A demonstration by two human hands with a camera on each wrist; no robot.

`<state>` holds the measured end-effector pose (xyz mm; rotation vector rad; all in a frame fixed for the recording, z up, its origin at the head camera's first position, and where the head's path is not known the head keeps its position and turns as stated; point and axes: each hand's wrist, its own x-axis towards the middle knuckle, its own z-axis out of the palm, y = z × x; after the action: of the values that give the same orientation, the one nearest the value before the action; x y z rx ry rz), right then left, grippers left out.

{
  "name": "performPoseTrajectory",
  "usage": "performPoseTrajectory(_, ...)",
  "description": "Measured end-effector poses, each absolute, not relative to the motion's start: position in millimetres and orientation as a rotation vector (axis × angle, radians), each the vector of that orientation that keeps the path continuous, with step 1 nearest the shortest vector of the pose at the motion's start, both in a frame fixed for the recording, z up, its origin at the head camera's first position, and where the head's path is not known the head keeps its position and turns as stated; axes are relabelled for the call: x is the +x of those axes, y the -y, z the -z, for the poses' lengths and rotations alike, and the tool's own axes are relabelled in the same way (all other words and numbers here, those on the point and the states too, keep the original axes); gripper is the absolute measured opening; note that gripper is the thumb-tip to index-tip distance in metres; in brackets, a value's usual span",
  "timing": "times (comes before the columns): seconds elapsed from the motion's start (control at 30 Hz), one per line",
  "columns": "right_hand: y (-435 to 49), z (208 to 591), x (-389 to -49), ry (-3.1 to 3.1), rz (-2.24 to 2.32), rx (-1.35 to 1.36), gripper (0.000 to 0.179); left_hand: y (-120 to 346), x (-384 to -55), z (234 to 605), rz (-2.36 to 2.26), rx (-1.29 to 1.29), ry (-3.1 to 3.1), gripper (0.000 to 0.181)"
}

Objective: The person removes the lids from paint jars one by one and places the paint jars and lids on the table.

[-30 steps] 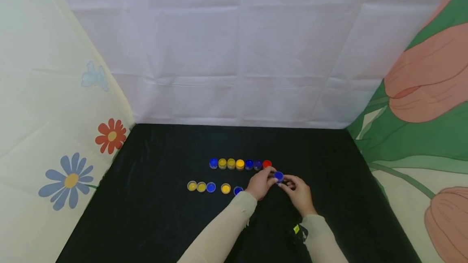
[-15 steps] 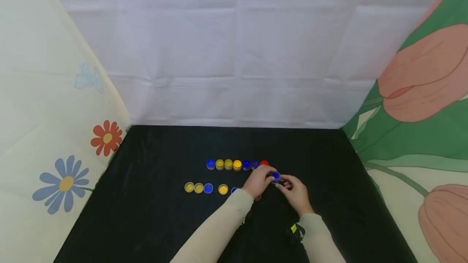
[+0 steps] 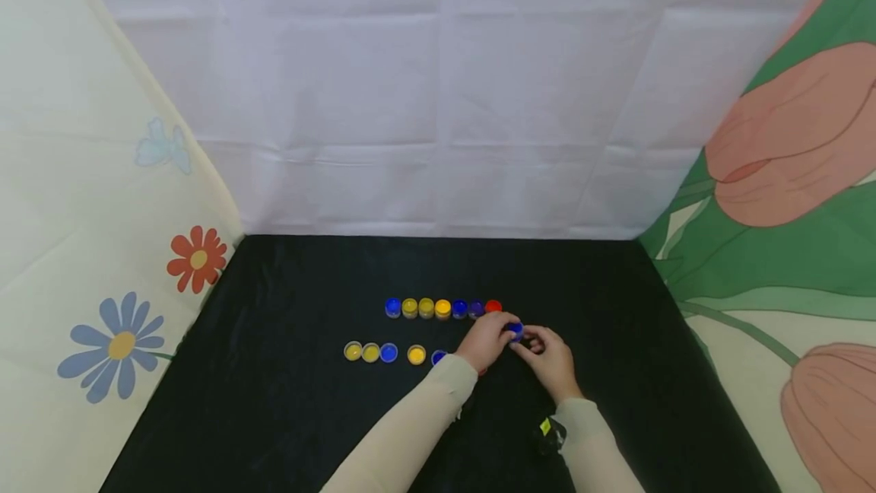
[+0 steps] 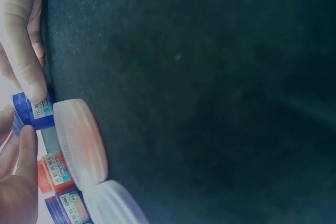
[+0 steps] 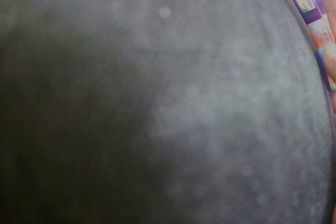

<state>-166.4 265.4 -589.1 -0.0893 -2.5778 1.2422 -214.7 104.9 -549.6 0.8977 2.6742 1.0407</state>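
Both hands hold a small blue paint jar (image 3: 516, 332) at the right end of a row of jars. My left hand (image 3: 484, 342) reaches in from the left, its fingers at the jar's upper part in the left wrist view. My right hand (image 3: 550, 362) pinches it from the right, with the thumb (image 4: 29, 80) against the labelled side. Beside it stands a red paint jar (image 3: 493, 306), then a purple paint jar (image 3: 476, 309). In the left wrist view a red-stained translucent lid (image 4: 81, 142) lies in front of the jars, partly hidden by my left hand in the head view.
The back row continues leftward with blue, yellow and orange-yellow jars (image 3: 443, 310). A front row holds round lids: two yellowish lids (image 3: 353, 351), a blue lid (image 3: 388, 353), an orange-yellow lid (image 3: 417, 355) and a darker blue lid (image 3: 439, 357). Black cloth (image 3: 308, 417) covers the table.
The view has shifted slightly, moving everything a little left in the picture. The blue jar stays between both hands, whose fingers have closed in a little around it.
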Motion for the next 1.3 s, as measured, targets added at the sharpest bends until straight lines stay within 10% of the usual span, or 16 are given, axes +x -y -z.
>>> performPoseTrajectory(1.3, -266, 584, -199, 2.479, -1.148, -0.155, 0.030, -78, -181, 547, -1.078, 0.798, -2.731, 0.027)
